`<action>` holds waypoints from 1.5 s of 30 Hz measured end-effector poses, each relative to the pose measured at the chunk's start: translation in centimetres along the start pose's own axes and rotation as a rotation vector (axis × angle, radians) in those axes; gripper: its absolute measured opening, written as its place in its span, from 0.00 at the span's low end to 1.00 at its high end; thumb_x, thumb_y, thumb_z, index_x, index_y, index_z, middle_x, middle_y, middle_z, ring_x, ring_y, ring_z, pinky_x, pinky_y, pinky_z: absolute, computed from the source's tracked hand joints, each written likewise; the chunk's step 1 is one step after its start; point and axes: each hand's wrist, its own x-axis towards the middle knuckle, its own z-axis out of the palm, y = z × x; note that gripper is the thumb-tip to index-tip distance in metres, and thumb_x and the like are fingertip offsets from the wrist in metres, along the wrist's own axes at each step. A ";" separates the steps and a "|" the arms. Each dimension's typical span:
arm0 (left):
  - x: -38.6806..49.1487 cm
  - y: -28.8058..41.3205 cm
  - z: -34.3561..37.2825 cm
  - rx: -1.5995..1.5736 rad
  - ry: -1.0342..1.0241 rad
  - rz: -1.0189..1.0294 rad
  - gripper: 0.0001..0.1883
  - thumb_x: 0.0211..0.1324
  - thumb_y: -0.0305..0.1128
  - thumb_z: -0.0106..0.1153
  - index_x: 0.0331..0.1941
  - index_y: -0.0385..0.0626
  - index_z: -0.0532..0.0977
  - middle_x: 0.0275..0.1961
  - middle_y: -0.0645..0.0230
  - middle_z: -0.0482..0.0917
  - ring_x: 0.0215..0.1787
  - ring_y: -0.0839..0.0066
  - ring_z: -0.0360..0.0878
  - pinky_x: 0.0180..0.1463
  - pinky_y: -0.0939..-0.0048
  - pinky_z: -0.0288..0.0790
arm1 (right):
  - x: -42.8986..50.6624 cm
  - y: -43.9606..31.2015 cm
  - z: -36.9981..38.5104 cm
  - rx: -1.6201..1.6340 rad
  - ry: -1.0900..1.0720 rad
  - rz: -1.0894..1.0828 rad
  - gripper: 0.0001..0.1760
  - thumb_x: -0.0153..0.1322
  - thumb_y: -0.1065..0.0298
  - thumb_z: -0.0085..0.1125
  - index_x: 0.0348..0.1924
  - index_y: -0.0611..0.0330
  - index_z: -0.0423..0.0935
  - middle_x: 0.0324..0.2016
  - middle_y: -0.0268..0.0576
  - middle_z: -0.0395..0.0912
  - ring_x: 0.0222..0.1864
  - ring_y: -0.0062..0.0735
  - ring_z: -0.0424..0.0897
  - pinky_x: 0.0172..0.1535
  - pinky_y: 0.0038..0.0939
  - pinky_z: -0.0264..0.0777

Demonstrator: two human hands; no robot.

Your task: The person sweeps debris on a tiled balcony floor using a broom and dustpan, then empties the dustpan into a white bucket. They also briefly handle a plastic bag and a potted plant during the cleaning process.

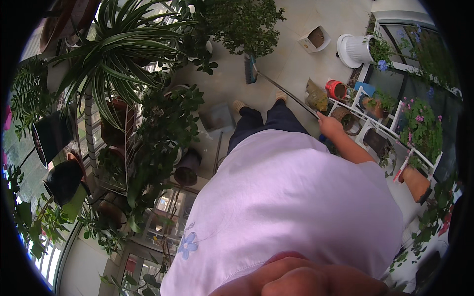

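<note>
My right hand point(329, 126) grips the metal handle point(287, 92) of a broom, out to the right of my body. The broom head point(250, 69), with blue-grey bristles, is down at the tiled floor point(274, 76) ahead of my feet, beside a leafy bush point(246, 26). A grey dustpan point(217, 117) lies left of my feet with some dirt in it. Its apparent long handle point(218, 151) runs back towards my body. My left hand is out of view.
On the right stand a white plant rack point(385, 127) with several pots, a soil bag point(316, 95), a red tub point(336, 89), a carton of soil point(314, 39) and a white planter point(353, 51). A spider plant point(118, 51) and other potted plants crowd the left.
</note>
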 end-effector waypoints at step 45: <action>5.0 43.2 21.2 0.756 -0.247 0.495 0.11 0.55 0.39 0.61 0.42 0.53 0.83 0.39 0.62 0.85 0.42 0.59 0.83 0.45 0.63 0.75 | 10.2 29.5 4.6 0.406 0.285 0.272 0.20 0.70 0.60 0.57 0.57 0.34 0.76 0.36 0.45 0.81 0.41 0.48 0.81 0.40 0.47 0.76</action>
